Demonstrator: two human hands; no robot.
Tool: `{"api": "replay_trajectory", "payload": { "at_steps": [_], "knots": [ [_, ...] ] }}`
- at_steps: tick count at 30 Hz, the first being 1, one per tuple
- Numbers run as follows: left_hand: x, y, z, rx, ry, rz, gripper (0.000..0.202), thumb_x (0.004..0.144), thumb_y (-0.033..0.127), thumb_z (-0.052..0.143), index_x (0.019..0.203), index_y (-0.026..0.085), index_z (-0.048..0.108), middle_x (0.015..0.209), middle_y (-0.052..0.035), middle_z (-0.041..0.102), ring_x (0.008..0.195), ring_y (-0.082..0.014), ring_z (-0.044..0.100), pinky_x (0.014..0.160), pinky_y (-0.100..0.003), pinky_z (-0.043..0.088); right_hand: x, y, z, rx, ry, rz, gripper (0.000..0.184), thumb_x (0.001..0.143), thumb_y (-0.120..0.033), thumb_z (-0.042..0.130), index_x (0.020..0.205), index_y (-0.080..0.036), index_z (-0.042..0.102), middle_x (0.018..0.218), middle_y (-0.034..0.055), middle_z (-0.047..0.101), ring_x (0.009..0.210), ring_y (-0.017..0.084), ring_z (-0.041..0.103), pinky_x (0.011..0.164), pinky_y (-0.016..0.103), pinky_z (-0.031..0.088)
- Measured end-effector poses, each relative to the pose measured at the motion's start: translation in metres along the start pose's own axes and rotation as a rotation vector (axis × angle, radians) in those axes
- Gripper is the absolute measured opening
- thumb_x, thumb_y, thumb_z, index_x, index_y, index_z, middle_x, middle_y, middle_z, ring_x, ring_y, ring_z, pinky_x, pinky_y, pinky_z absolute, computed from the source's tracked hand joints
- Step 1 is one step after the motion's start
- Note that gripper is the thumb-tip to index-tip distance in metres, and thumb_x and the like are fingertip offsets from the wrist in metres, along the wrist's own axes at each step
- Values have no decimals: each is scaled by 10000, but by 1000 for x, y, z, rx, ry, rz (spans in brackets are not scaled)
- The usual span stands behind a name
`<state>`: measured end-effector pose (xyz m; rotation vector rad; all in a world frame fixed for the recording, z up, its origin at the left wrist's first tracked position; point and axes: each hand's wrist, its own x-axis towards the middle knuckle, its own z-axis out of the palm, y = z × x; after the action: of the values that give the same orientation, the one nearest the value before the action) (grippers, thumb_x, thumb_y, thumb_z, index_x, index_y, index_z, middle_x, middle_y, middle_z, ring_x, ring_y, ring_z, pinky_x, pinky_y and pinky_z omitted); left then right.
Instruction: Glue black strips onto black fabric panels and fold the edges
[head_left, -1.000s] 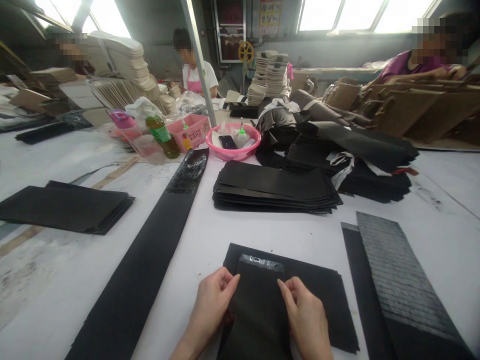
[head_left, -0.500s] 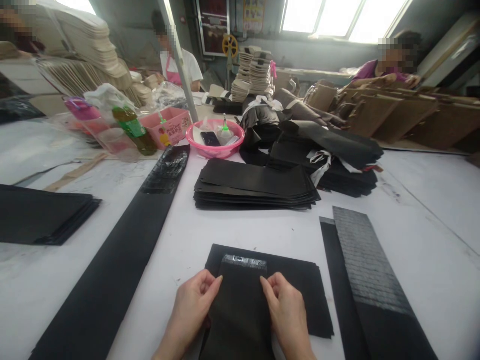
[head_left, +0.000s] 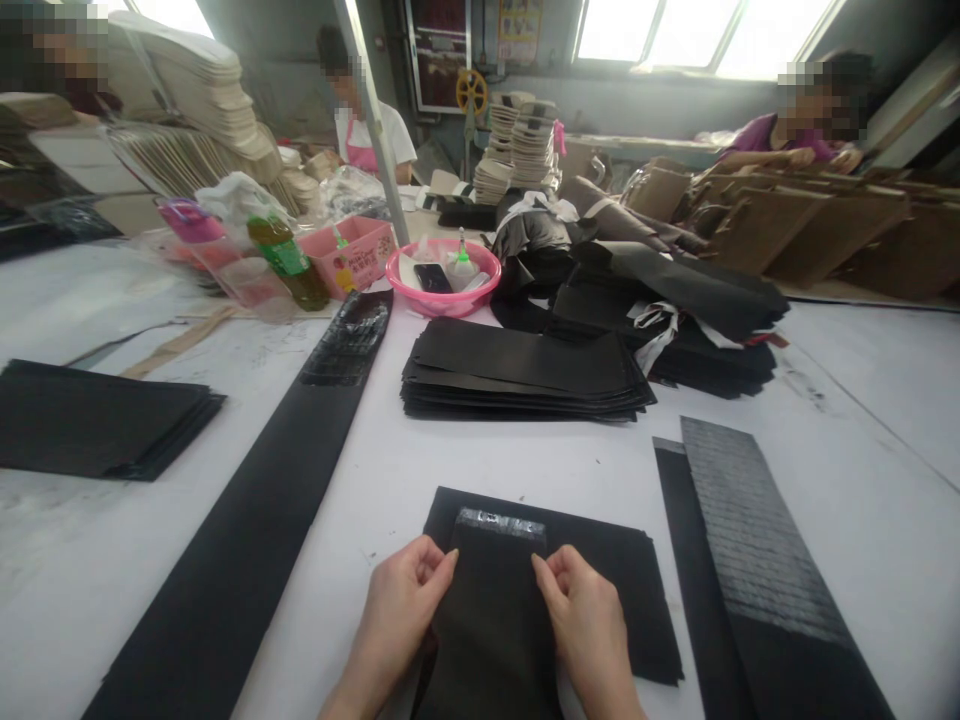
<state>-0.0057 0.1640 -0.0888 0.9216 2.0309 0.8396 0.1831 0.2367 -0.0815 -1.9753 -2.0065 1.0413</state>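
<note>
While our left hand [head_left: 405, 605] and right hand [head_left: 590, 610] pinch narrow black leather-like strip [head_left: 495, 625] over black rectangular panels [head_left: 611, 590], we judge work midway: glossy grey band [head_left: 502, 524] already coats far end; strip unreleased.

readable text: none | pink box [head_left: 367, 258]: lettering blurred | wall poster [head_left: 520, 30]: too small

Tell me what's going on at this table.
A person's left hand and right hand pinch opposite edges of a narrow black piece with a shiny band across its far end. Its far part overlies a wider black sheet. Farther off lies a stack of black pieces; to the left, a long black strip.
</note>
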Motion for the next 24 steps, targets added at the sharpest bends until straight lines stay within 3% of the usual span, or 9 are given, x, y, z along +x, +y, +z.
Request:
{"api": "replay_trajectory", "payload": {
  "at_steps": [12,18,22,24],
  "knots": [
    [1,4,1,100,51,36,330,838,433,522,618,187,525,508,34,540,498,-129,512,499,-212,310,0,-3,-5,-110,-12,-30,327,926,-462,425,691,-237,456,591,-36,592,589,167,576,525,256,270],
    [2,4,2,206,69,70,279,864,383,525,661,192,508,545,38,566,522,-128,535,517,-221,335,-6,-12,-13,-352,61,-89,226,943,-406,435,790,-241,437,662,-14,632,644,219,638,510,261,212],
    [-4,11,-3,428,131,127,165,891,324,536,783,203,505,573,45,580,525,-148,550,511,-245,326,-7,-14,-16,-412,117,-173,178,948,-367,448,821,-244,424,650,-30,621,629,217,649,501,256,186],
    [-7,16,-4,580,202,250,56,890,254,554,886,204,529,726,12,636,636,-175,597,559,-268,375,-7,-13,-16,-394,110,-200,185,952,-363,437,808,-247,422,657,-40,617,635,210,648,502,252,199]
  ]
}}
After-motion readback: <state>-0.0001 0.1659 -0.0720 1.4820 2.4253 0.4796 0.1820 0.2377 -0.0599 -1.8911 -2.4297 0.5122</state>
